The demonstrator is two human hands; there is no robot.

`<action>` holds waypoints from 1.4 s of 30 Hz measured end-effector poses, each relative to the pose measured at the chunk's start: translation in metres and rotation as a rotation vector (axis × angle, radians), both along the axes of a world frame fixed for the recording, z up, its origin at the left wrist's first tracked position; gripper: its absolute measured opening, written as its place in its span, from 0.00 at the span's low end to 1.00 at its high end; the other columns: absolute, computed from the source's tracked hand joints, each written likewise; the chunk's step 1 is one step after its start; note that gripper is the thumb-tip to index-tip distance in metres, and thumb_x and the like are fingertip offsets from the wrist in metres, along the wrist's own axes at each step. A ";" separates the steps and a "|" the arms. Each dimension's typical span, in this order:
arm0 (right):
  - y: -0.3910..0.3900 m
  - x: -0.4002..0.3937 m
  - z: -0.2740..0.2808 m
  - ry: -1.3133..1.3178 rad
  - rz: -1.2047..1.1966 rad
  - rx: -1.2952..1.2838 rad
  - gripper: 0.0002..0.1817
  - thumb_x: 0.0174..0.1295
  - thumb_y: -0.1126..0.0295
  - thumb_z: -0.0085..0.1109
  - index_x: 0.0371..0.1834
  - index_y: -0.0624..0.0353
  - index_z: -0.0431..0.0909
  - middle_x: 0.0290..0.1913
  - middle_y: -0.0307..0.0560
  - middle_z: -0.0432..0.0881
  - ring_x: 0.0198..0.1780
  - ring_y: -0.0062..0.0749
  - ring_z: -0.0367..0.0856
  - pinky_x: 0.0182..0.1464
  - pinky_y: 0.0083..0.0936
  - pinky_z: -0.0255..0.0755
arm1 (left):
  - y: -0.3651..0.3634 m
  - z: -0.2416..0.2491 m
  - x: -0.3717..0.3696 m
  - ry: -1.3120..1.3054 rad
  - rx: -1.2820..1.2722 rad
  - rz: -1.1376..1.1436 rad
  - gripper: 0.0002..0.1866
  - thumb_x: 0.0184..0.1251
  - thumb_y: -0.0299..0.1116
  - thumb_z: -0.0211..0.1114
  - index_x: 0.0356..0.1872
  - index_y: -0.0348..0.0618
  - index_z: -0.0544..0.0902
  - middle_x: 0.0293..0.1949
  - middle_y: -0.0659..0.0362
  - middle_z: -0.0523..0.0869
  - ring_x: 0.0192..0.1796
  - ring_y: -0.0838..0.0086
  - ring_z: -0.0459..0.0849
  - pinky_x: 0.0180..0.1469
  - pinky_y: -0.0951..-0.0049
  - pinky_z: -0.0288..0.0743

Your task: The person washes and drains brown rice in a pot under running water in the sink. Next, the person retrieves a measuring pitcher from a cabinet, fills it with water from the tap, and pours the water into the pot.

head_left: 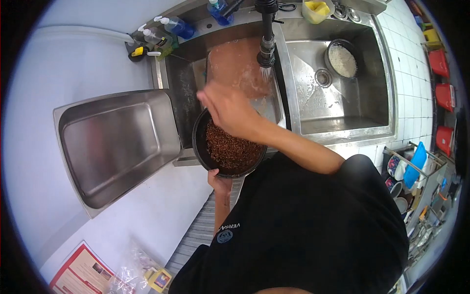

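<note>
A dark round bowl (198,142) of reddish-brown grains (234,149) is tilted over the near edge of the left sink. My left hand (219,182) grips its lower rim, thumb on the edge. Above the bowl's upper side is my right hand (225,109), slightly blurred, its fingers stretched out and nothing visible in them. Behind the bowl, a metal tray (280,105) in the sink holds reddish, cloudy water (235,63). Water sprays from the black faucet head (266,59) over it.
A large, empty metal pan (115,147) stands at the left. In the right sink (313,105) sits a bowl of white rice (342,61). Soap bottles (178,28) line the back left. A plastic bag (129,269) and a red-bordered sheet (83,272) are at the bottom left.
</note>
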State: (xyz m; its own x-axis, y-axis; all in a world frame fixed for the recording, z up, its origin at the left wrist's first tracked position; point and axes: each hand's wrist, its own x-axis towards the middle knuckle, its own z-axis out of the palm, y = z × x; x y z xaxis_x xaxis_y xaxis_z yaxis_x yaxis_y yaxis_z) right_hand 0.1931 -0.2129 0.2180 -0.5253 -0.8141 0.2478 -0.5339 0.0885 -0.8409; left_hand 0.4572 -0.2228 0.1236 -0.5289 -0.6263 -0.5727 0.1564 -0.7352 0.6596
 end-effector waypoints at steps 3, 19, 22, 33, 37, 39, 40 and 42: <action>0.034 0.033 -0.026 0.270 0.121 -0.081 0.08 0.63 0.69 0.56 0.40 0.62 0.77 0.41 0.55 0.79 0.45 0.54 0.79 0.46 0.42 0.76 | 0.000 -0.016 0.016 0.006 0.039 -0.004 0.36 0.48 0.41 0.56 0.65 0.44 0.69 0.62 0.54 0.75 0.64 0.56 0.72 0.66 0.53 0.66; 0.157 -0.005 -0.081 -0.318 0.028 0.304 0.15 0.69 0.63 0.48 0.47 0.66 0.67 0.36 0.67 0.79 0.41 0.63 0.79 0.44 0.48 0.72 | 0.023 -0.019 0.019 0.089 0.104 -0.060 0.32 0.49 0.30 0.57 0.62 0.38 0.72 0.60 0.54 0.78 0.62 0.59 0.75 0.67 0.57 0.66; 0.217 -0.030 -0.086 -0.484 0.061 0.374 0.16 0.70 0.62 0.49 0.46 0.67 0.67 0.37 0.66 0.77 0.41 0.58 0.79 0.46 0.46 0.72 | 0.049 -0.018 0.002 -0.084 0.079 -0.198 0.31 0.52 0.29 0.59 0.62 0.38 0.71 0.60 0.54 0.78 0.62 0.61 0.75 0.66 0.58 0.66; 0.352 -0.098 -0.097 -0.708 -0.153 0.303 0.11 0.73 0.65 0.49 0.37 0.62 0.66 0.27 0.42 0.72 0.19 0.22 0.71 0.17 0.23 0.69 | 0.158 -0.041 -0.117 -0.388 -0.308 -0.578 0.17 0.59 0.25 0.55 0.51 0.39 0.75 0.39 0.59 0.78 0.45 0.71 0.78 0.51 0.71 0.73; 0.385 -0.131 -0.112 -0.694 -0.245 0.245 0.11 0.73 0.67 0.49 0.34 0.61 0.66 0.24 0.39 0.71 0.19 0.20 0.71 0.16 0.21 0.67 | 0.171 -0.015 -0.187 -0.431 -0.659 -0.695 0.17 0.60 0.26 0.56 0.51 0.37 0.76 0.40 0.59 0.80 0.44 0.72 0.79 0.52 0.71 0.72; 0.397 -0.141 -0.108 -0.698 -0.329 0.220 0.11 0.73 0.67 0.48 0.33 0.61 0.66 0.24 0.39 0.71 0.17 0.19 0.69 0.15 0.20 0.66 | 0.176 -0.036 -0.208 -0.375 -0.552 -0.690 0.18 0.60 0.26 0.56 0.53 0.37 0.76 0.42 0.58 0.81 0.45 0.72 0.79 0.51 0.72 0.71; 0.402 -0.146 -0.110 -0.699 -0.323 0.227 0.11 0.73 0.67 0.48 0.33 0.61 0.66 0.24 0.39 0.71 0.17 0.19 0.69 0.15 0.20 0.66 | 0.178 -0.044 -0.221 -0.314 -0.447 -0.689 0.19 0.60 0.26 0.56 0.54 0.38 0.76 0.43 0.58 0.82 0.45 0.72 0.78 0.51 0.72 0.70; 0.408 -0.151 -0.121 -0.677 -0.393 0.185 0.11 0.72 0.68 0.49 0.33 0.61 0.65 0.22 0.41 0.71 0.16 0.21 0.71 0.15 0.21 0.67 | 0.180 -0.088 -0.240 -0.219 -0.241 -0.645 0.22 0.60 0.26 0.57 0.58 0.40 0.74 0.47 0.58 0.82 0.48 0.72 0.78 0.52 0.70 0.70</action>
